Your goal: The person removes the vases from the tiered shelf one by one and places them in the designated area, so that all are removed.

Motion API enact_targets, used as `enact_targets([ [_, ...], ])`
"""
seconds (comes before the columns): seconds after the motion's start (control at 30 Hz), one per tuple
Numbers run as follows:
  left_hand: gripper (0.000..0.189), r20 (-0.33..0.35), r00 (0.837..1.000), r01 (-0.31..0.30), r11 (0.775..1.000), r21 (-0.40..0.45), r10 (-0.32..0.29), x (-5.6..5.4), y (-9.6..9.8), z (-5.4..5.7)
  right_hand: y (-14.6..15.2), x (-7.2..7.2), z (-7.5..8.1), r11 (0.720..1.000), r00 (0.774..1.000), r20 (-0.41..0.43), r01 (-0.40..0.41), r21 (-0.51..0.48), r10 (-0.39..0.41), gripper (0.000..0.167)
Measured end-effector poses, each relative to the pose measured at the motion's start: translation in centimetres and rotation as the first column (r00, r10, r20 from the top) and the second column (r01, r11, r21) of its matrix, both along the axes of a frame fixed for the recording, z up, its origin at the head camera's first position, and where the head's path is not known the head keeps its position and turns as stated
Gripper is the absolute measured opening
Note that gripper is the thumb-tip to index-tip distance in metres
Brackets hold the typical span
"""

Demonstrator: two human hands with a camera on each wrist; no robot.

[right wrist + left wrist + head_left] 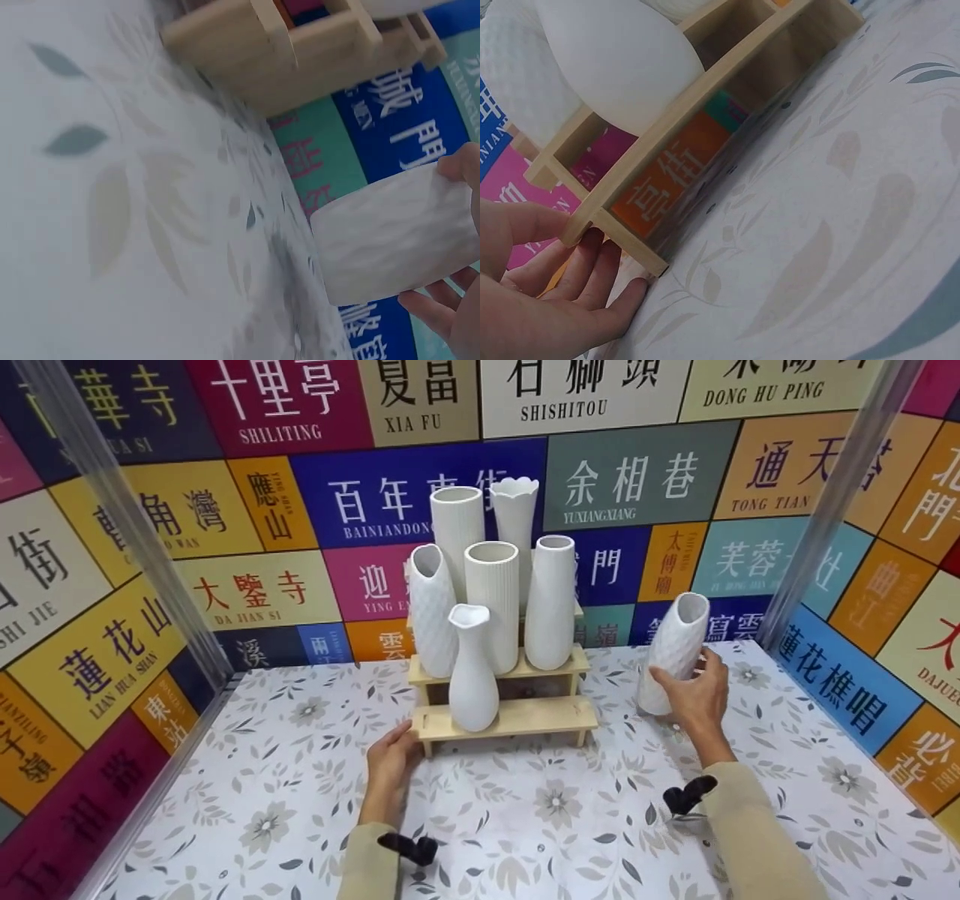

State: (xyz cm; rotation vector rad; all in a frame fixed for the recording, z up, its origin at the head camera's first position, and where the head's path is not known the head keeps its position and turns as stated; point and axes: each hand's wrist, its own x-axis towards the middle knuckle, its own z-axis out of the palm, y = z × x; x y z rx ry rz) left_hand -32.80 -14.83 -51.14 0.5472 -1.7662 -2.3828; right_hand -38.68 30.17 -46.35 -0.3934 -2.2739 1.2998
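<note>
On the right, my right hand (699, 697) grips a white vase (667, 660) with a slanted mouth and dimpled sides, thumb on one side and fingers on the other. In the right wrist view the vase's base (337, 255) is close over the tablecloth. My left hand (390, 757) is at the left end of a tiered wooden stand (532, 721); the left wrist view shows its thumb and fingers pinching the end of the lowest step (622, 176). A white bottle-shaped vase (474, 694) with a narrow neck stands upright on that step.
Higher steps hold a slant-mouthed dimpled vase (433, 622), a ribbed cylinder vase (495, 607), a smooth tapered vase (551, 607), a taller ribbed vase (457, 525) and a scallop-rimmed vase (514, 517). A floral tablecloth (300, 780) lies underneath; a sign-covered wall (637, 472) rises behind.
</note>
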Motion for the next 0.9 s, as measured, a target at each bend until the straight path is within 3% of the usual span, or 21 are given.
enact_targets([
  [0.27, 0.045, -0.014, 1.000, 0.001, 1.000, 0.014, -0.001, 0.0, 0.0, 0.1, 3.4, -0.8, -0.4, 0.999, 0.994, 0.112, 0.002, 0.036, -0.006, 0.095],
  [0.63, 0.045, -0.003, 1.000, 0.005, 1.000, 0.018, -0.005, -0.1, 0.0, -0.2, 6.3, -1.3, -1.5, 1.000, 0.995, 0.097, -0.013, 0.029, 0.010, 0.092],
  [0.9, 0.045, 0.003, 1.000, 0.003, 0.999, 0.053, -0.003, 0.0, 0.0, -0.1, 7.5, -1.5, -0.4, 0.998, 0.986, 0.163, -0.049, 0.029, 0.044, 0.091],
])
